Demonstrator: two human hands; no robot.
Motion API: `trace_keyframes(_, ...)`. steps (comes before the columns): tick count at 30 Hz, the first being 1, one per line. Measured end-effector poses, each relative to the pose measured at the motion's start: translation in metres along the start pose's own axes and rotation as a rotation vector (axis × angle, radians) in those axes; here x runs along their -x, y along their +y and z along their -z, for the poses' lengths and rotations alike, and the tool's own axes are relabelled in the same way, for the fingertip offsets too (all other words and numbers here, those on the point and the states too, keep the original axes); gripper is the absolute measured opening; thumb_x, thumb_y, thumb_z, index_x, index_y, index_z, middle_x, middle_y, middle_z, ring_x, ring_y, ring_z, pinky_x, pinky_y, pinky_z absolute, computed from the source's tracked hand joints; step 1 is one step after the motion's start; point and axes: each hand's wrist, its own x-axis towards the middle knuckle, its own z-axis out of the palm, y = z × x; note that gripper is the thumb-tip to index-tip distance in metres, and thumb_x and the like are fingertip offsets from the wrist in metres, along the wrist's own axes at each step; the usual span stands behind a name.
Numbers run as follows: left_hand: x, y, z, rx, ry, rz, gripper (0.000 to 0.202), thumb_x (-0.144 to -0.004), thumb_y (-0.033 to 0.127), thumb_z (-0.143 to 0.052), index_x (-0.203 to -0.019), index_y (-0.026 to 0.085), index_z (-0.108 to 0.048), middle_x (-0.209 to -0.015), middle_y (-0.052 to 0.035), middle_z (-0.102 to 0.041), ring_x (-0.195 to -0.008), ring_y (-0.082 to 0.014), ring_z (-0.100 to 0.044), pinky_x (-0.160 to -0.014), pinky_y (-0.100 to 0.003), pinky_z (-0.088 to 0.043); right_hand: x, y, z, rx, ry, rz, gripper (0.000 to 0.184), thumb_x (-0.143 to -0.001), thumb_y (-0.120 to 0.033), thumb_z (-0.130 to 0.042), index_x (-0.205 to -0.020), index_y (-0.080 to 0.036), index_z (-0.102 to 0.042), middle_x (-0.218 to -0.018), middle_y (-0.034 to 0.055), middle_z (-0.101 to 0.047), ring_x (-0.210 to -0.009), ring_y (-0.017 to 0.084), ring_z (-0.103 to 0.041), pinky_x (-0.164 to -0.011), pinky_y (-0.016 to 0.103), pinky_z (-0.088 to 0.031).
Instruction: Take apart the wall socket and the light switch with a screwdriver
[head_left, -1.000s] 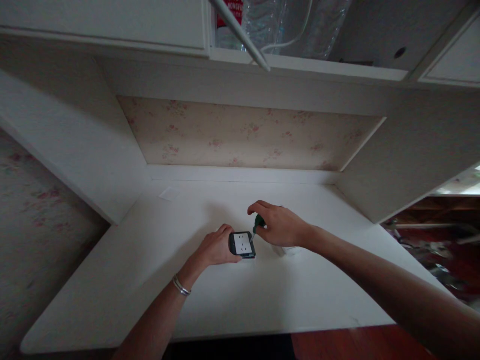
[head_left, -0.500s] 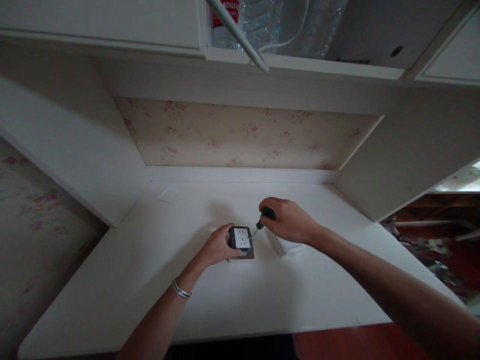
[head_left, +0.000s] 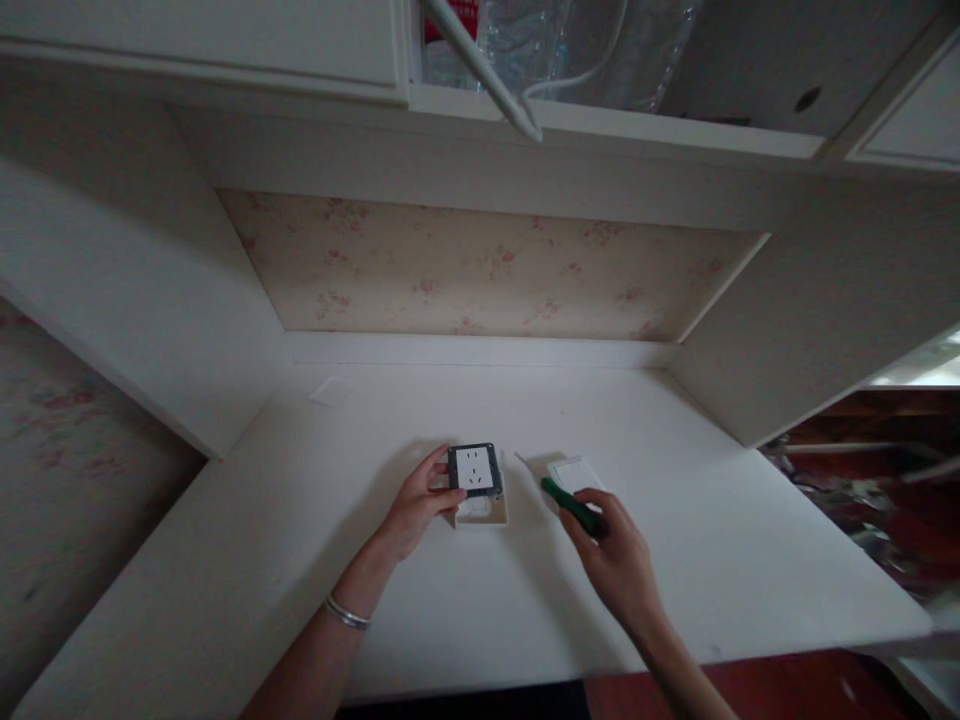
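One white table bears an open box; over it, the left hand pinches a socket panel by its edge, apparently leaving the face clear; the right hand grips a screwdriver.

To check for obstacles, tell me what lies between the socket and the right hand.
The head view shows the screwdriver, held in the right hand, its shaft end nearer the socket but apart from it; white table shows in that gap.

Home interior, floral wallpaper, white built-in desk, cupboards
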Motion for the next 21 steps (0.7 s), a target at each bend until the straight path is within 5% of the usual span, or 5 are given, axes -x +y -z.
trace_keyframes(4, 0.009, 0.002, -0.001, 0.153, -0.044, 0.001, 0.064, -0.069, 0.015, -0.072, -0.129, 0.023, -0.051, -0.126, -0.0095, -0.054, -0.107, -0.0227, -0.057, -0.075, -0.025, -0.05, 0.032, 0.017, -0.036, 0.022, 0.01, 0.037, 0.018, -0.087, -0.034, -0.049, -0.099, -0.022, -0.052, -0.106, 0.0099, -0.059, -0.092, 0.023, -0.06, -0.075, 0.035, -0.05)
trace_keyframes(7, 0.014, 0.004, -0.001, 0.23, -0.052, 0.014, 0.057, -0.071, 0.015, -0.073, -0.125, 0.023, -0.055, -0.128, -0.0081, -0.054, -0.111, -0.0229, -0.055, -0.081, -0.026, -0.049, 0.042, 0.023, -0.051, 0.097, -0.101, 0.022, 0.02, -0.088, -0.029, -0.046, -0.106, -0.024, -0.051, -0.115, 0.0088, -0.056, -0.09, 0.024, -0.063, -0.072, 0.037, -0.052)
trace_keyframes(12, 0.022, 0.005, 0.002, 0.303, -0.03, 0.043, 0.056, -0.072, 0.016, -0.074, -0.123, 0.025, -0.056, -0.122, -0.005, -0.059, -0.105, -0.0185, -0.059, -0.079, -0.023, -0.05, 0.039, 0.025, -0.052, 0.179, -0.237, 0.071, 0.022, -0.088, -0.026, -0.043, -0.108, -0.025, -0.054, -0.121, 0.0083, -0.054, -0.089, 0.025, -0.064, -0.074, 0.041, -0.053)
trace_keyframes(17, 0.03, 0.006, 0.001, 0.385, 0.02, 0.124, 0.057, -0.075, 0.014, -0.073, -0.127, 0.023, -0.053, -0.11, -0.0064, -0.067, -0.09, -0.0132, -0.063, -0.073, -0.019, -0.051, 0.028, 0.015, -0.05, 0.065, -0.144, 0.117, 0.022, -0.087, -0.032, -0.049, -0.105, -0.023, -0.058, -0.114, 0.0103, -0.058, -0.107, 0.026, -0.056, -0.092, 0.044, -0.047)
trace_keyframes(21, 0.035, 0.008, -0.004, 0.386, 0.02, 0.147, 0.054, -0.076, 0.013, -0.071, -0.126, 0.023, -0.055, -0.112, -0.0069, -0.066, -0.087, -0.0127, -0.063, -0.07, -0.019, -0.051, 0.016, -0.005, -0.056, -0.194, -0.143, -0.015, 0.026, -0.089, -0.038, -0.049, -0.103, -0.02, -0.061, -0.109, 0.0112, -0.062, -0.1, 0.025, -0.059, -0.089, 0.042, -0.048)
